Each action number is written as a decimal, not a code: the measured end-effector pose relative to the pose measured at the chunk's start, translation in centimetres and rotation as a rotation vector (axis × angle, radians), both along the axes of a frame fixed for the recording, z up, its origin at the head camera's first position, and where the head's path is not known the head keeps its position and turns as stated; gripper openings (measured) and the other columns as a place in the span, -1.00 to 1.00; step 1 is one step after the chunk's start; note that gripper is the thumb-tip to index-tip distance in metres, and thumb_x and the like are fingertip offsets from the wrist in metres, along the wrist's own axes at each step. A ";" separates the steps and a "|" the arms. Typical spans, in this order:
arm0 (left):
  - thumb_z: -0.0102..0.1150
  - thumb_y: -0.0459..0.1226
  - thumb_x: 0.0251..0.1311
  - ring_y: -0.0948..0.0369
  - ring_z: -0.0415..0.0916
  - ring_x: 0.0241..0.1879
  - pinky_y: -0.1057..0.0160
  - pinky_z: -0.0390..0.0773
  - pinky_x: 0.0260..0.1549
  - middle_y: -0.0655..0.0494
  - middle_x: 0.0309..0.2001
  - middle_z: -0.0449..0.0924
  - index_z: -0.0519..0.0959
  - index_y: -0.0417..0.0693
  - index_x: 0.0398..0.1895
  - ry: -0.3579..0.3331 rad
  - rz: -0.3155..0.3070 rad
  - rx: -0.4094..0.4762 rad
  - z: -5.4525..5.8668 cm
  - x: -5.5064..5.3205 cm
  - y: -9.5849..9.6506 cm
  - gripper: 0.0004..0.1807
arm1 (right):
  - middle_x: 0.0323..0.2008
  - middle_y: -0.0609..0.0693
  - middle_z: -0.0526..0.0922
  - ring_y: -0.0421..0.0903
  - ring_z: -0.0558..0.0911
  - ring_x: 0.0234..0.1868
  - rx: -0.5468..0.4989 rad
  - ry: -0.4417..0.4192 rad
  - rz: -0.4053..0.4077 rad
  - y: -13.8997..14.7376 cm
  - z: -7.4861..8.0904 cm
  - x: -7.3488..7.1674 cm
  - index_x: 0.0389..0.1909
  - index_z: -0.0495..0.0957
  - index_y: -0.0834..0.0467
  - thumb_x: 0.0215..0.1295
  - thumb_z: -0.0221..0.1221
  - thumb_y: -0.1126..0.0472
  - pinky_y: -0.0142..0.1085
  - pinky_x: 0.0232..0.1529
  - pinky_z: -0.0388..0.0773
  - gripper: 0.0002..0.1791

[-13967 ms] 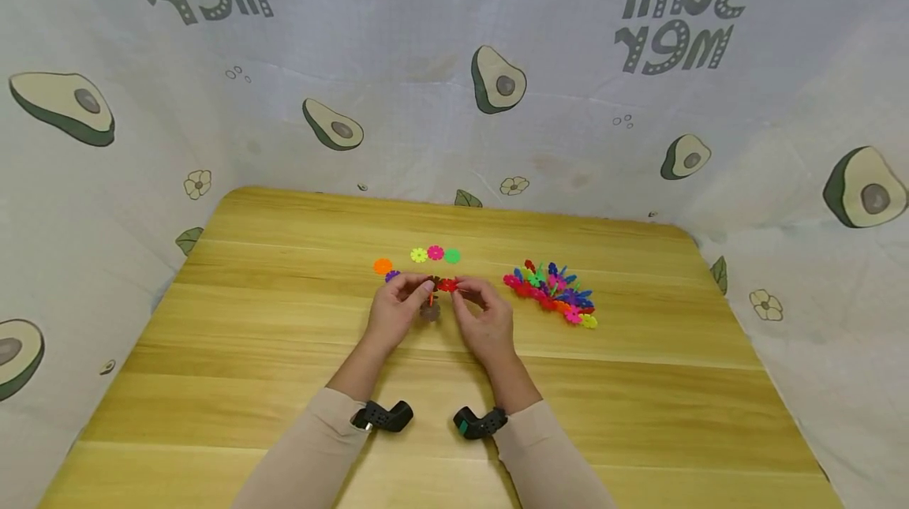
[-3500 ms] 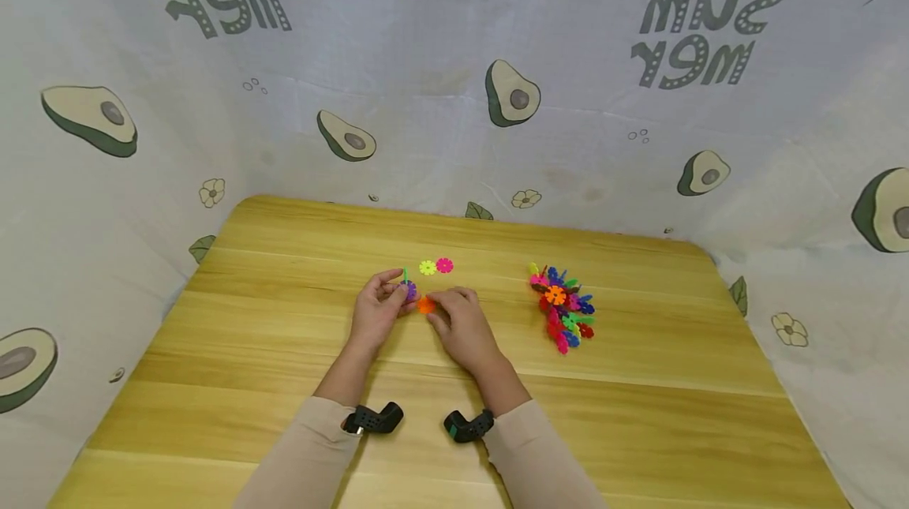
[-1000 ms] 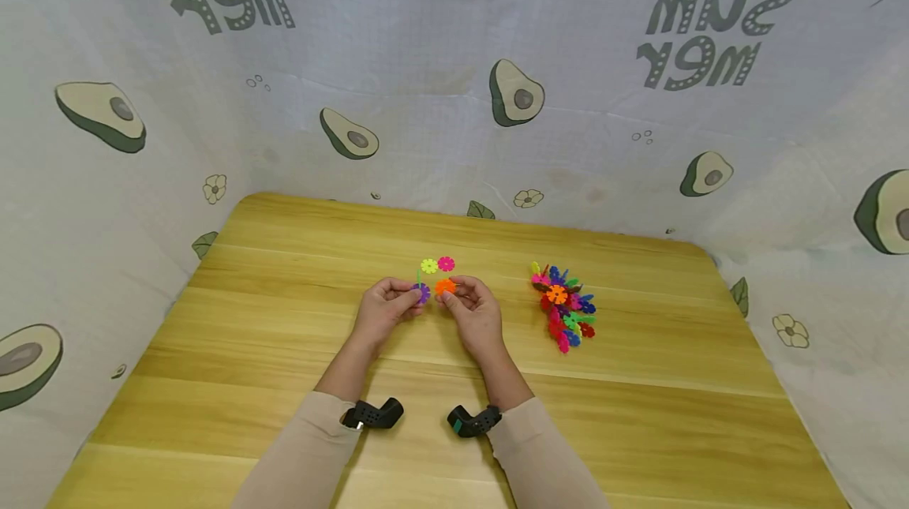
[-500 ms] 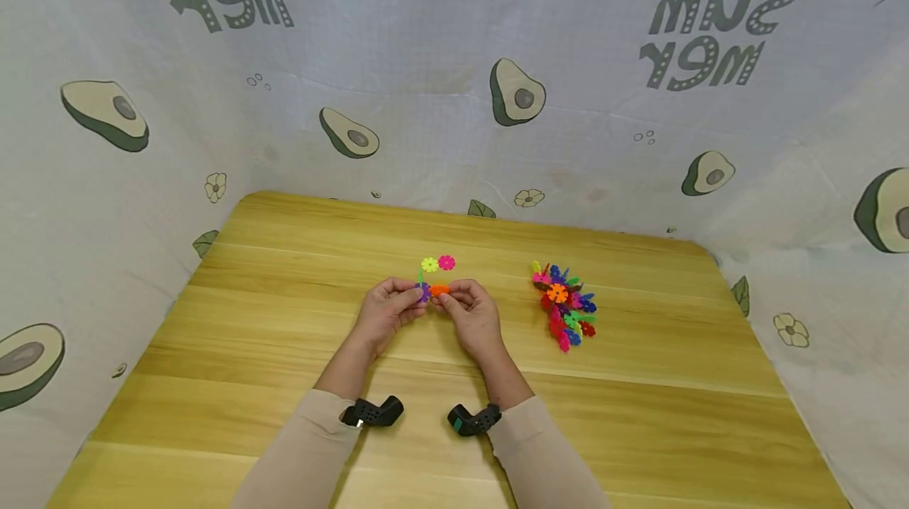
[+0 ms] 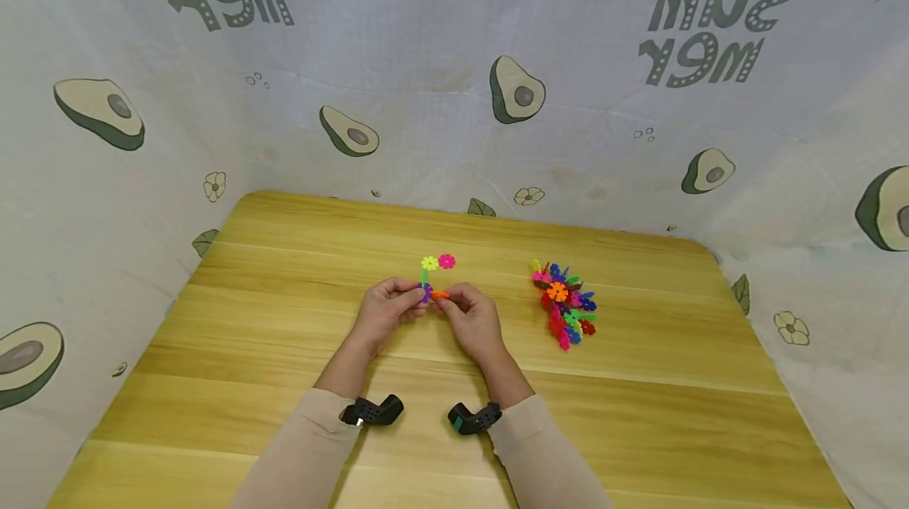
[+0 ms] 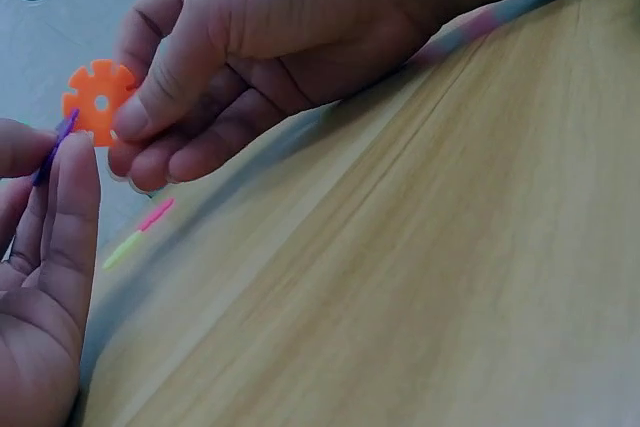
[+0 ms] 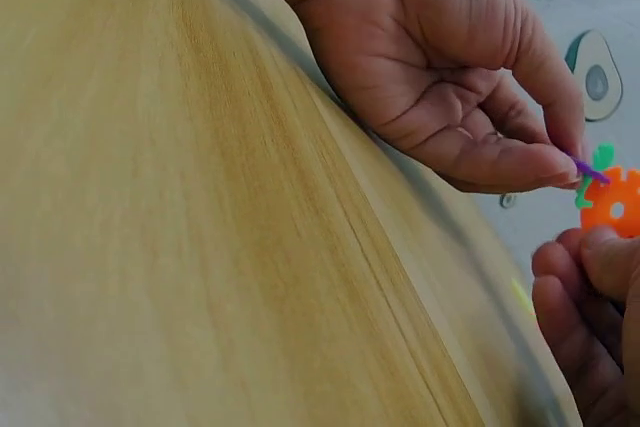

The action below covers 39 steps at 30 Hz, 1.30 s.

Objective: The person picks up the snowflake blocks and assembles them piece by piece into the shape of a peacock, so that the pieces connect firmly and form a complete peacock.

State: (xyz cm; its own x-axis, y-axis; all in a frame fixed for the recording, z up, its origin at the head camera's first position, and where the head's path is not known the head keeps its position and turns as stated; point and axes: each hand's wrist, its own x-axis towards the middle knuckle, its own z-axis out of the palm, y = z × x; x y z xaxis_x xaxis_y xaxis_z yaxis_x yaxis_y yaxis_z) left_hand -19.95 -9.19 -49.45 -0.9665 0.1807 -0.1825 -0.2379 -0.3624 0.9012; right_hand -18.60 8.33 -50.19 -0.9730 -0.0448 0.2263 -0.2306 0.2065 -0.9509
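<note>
My left hand (image 5: pixel 386 309) pinches a purple flower-shaped interlocking disc (image 5: pixel 427 293) between thumb and fingers. A green disc (image 5: pixel 424 277) stands out from the far side of the purple one, joined to it. Between the thumb and fingers of my right hand (image 5: pixel 474 321) is an orange notched disc (image 5: pixel 440 295), turned edge-on in the head view. In the left wrist view the orange disc (image 6: pixel 98 87) shows its face, and its notched rim meets the purple disc (image 6: pixel 56 147). The right wrist view shows the purple edge crossing the orange disc's rim, with the green disc (image 7: pixel 603 156) behind.
A yellow disc (image 5: pixel 429 263) and a pink disc (image 5: pixel 447 261) lie side by side on the wooden table (image 5: pixel 284 335), just beyond my hands. To the right stands a cluster of joined multicoloured discs (image 5: pixel 561 305). A patterned cloth (image 5: pixel 426 59) hangs behind the table.
Earlier my hands held dark and red discs; now they hold purple and orange ones. The green disc left the table row. The cluster changed shape. Lately the orange disc turned edge-on against the purple.
</note>
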 end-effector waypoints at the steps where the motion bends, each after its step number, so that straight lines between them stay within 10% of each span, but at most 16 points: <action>1: 0.19 -0.50 0.33 0.29 0.70 -0.40 0.37 0.76 -0.28 0.11 -0.33 0.69 0.58 -0.35 -0.09 0.010 0.006 -0.032 0.0 0.0 0.0 -0.86 | -0.25 0.28 0.76 0.03 0.80 -0.23 0.038 0.023 -0.004 0.0 -0.1 0.0 -0.25 0.67 0.35 0.33 0.28 0.43 -0.41 -0.18 0.75 -0.95; 9: 0.27 -0.51 0.26 0.28 0.71 -0.38 0.33 0.78 -0.28 -0.11 -0.23 0.69 0.58 -0.51 -0.01 0.109 0.021 -0.217 -0.2 0.0 0.2 -0.73 | -0.33 0.12 0.82 -0.06 0.77 -0.27 0.230 0.107 -0.046 0.2 -0.2 0.1 -0.36 0.74 0.24 0.29 0.35 0.34 -0.45 -0.24 0.69 -0.95; 19: 0.23 -0.46 0.33 0.23 0.74 -0.34 0.33 0.77 -0.24 0.03 -0.28 0.64 0.52 -0.39 -0.01 0.051 0.138 -0.118 -0.4 -0.3 0.2 -0.77 | -0.11 0.12 0.80 0.02 0.77 -0.04 0.293 0.061 -0.123 -0.2 -0.5 -0.6 -0.07 0.70 0.20 0.37 0.31 0.27 -0.19 0.00 0.75 -0.83; 24: 0.16 -0.55 0.30 0.22 0.74 -0.32 0.34 0.77 -0.23 0.11 -0.33 0.50 0.38 -0.28 -0.02 0.014 0.221 0.041 -0.4 -0.4 0.3 -0.74 | 0.25 0.11 0.62 0.11 0.51 0.37 0.661 0.162 -0.134 -0.2 -1.0 -2.0 0.12 0.65 0.16 0.43 0.24 0.22 -0.03 0.43 0.46 -0.70; 30: 0.16 -0.56 0.31 0.24 0.74 -0.28 0.35 0.76 -0.16 0.17 -0.28 0.54 0.25 -0.24 0.40 0.034 0.196 0.039 -0.1 -0.2 -0.2 -0.39 | 0.57 -0.03 0.27 0.12 0.13 0.62 1.063 0.109 -0.018 -1.2 -0.6 -3.3 0.42 0.44 -0.04 0.61 -0.06 0.04 0.11 0.62 0.10 -0.55; 39: 0.17 -0.50 0.34 0.28 0.67 -0.32 0.41 0.72 -0.19 0.21 -0.30 0.62 0.26 -0.21 0.42 0.033 0.159 0.015 -0.1 -0.5 -0.7 -0.40 | -0.06 -0.03 0.81 0.06 0.69 0.10 0.908 0.385 -0.148 -1.0 -0.5 -0.1 -0.32 0.77 0.05 0.26 0.42 0.09 0.04 0.27 0.57 -0.88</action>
